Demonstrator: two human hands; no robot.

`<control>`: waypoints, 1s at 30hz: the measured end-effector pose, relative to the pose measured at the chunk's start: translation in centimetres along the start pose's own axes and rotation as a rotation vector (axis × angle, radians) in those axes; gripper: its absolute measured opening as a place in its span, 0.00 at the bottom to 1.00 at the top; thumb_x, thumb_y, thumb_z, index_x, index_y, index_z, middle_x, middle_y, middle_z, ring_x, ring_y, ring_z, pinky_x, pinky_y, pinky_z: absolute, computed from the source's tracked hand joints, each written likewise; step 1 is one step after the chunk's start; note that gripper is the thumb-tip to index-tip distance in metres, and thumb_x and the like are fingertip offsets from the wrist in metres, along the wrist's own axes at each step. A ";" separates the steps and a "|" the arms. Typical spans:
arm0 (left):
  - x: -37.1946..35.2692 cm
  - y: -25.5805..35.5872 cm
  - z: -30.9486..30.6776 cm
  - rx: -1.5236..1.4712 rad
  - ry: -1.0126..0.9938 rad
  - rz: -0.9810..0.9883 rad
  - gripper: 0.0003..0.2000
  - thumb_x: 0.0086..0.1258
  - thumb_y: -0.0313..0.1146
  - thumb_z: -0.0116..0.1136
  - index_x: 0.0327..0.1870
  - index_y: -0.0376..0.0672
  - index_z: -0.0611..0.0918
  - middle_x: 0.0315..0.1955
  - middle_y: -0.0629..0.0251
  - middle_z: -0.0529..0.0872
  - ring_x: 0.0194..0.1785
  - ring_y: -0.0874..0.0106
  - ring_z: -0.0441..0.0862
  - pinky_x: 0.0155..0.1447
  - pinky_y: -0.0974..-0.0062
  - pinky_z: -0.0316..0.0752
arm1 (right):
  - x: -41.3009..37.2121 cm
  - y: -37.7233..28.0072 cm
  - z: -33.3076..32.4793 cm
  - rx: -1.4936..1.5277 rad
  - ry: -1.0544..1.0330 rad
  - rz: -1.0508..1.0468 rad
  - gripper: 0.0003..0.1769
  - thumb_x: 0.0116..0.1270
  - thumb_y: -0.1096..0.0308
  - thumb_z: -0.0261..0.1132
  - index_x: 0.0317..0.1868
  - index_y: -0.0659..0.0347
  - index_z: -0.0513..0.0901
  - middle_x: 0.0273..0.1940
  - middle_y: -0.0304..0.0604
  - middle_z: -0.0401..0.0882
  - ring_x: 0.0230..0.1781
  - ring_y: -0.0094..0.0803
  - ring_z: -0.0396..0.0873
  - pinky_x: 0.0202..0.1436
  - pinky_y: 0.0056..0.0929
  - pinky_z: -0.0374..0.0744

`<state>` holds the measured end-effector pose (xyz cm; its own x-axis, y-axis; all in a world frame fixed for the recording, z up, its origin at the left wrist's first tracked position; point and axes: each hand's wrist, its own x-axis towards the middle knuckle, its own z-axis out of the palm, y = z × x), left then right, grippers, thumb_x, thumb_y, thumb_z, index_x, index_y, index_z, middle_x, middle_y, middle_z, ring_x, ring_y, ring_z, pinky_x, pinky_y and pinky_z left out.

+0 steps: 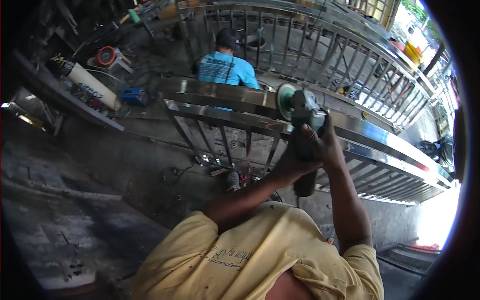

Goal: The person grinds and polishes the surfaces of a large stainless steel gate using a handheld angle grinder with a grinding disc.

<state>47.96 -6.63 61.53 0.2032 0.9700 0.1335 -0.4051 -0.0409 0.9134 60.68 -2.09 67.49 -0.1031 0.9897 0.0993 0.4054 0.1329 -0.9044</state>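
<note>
An angle grinder (306, 107) with a green-rimmed disc (286, 101) is held in both hands over a shiny metal railing (215, 92). The disc stands at the railing's top bar; whether it touches cannot be made out. My left hand (298, 162) is closed round the grinder's dark body from the left. Higher up, my right hand (330, 142) grips it from the right side, near the head. Part of the fingers of both hands is hidden behind the tool. The grinder's rear end (305, 185) points down toward my yellow shirt.
Beyond the railing a person in a blue shirt (225, 68) is low down, back toward me. Another metal railing (320, 42) stands behind. At left are a gas cylinder (92, 85), a blue box (134, 96) and a red round object (105, 56). A cable (182, 172) lies on the floor.
</note>
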 end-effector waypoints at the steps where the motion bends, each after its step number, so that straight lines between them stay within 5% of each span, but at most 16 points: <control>1: -0.7 2.3 -1.5 0.020 -0.001 -0.030 0.48 0.62 0.33 0.75 0.79 0.43 0.54 0.64 0.61 0.72 0.67 0.70 0.73 0.70 0.66 0.72 | 0.1 0.2 1.6 0.243 -0.114 -0.019 0.48 0.71 0.42 0.69 0.75 0.69 0.60 0.59 0.58 0.81 0.62 0.41 0.79 0.65 0.37 0.76; 7: -6.9 9.6 -12.8 0.299 -0.011 -0.048 0.47 0.64 0.35 0.73 0.80 0.43 0.53 0.65 0.60 0.73 0.64 0.67 0.76 0.66 0.65 0.75 | 0.3 1.9 13.7 0.726 -0.791 0.177 0.39 0.72 0.40 0.68 0.69 0.64 0.74 0.60 0.46 0.79 0.61 0.32 0.75 0.68 0.33 0.73; 11: -11.9 13.4 -14.5 0.788 0.362 -0.046 0.47 0.61 0.36 0.73 0.78 0.37 0.54 0.66 0.51 0.72 0.67 0.59 0.74 0.69 0.58 0.72 | -1.3 -0.8 23.0 0.974 -0.969 0.324 0.34 0.72 0.45 0.69 0.67 0.63 0.77 0.58 0.43 0.80 0.59 0.31 0.76 0.66 0.33 0.74; 14: -14.8 13.5 -14.4 1.104 0.668 0.001 0.47 0.61 0.32 0.72 0.78 0.36 0.52 0.65 0.45 0.72 0.66 0.54 0.75 0.69 0.57 0.72 | -0.9 -7.8 23.8 0.837 -1.106 0.404 0.30 0.69 0.50 0.73 0.62 0.62 0.79 0.52 0.39 0.82 0.53 0.26 0.77 0.60 0.30 0.76; 20: -16.2 14.2 -21.0 1.145 0.839 0.076 0.46 0.60 0.27 0.72 0.77 0.34 0.55 0.64 0.45 0.73 0.66 0.56 0.76 0.68 0.59 0.72 | 0.6 -9.6 32.3 0.753 -1.127 0.314 0.35 0.68 0.46 0.74 0.65 0.62 0.76 0.55 0.44 0.82 0.56 0.29 0.78 0.64 0.33 0.76; 23: -15.6 17.5 -24.7 0.867 0.747 -0.090 0.48 0.58 0.32 0.73 0.78 0.33 0.56 0.67 0.49 0.72 0.68 0.60 0.74 0.71 0.62 0.70 | 1.8 -11.5 33.7 0.605 -1.034 0.274 0.38 0.67 0.45 0.74 0.66 0.64 0.74 0.55 0.47 0.83 0.58 0.32 0.79 0.65 0.34 0.76; 30: -12.1 23.1 -32.2 0.690 0.397 -0.003 0.54 0.53 0.32 0.67 0.82 0.35 0.49 0.70 0.50 0.69 0.72 0.61 0.70 0.74 0.64 0.67 | 4.4 -14.7 37.4 0.579 -0.838 0.120 0.41 0.69 0.48 0.73 0.70 0.66 0.68 0.58 0.51 0.80 0.59 0.34 0.78 0.65 0.35 0.77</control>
<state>7.40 -11.62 68.64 -0.1822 0.9780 0.1017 0.2645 -0.0509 0.9631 20.36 -1.71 65.67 -0.7823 0.6099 -0.1262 -0.0230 -0.2307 -0.9727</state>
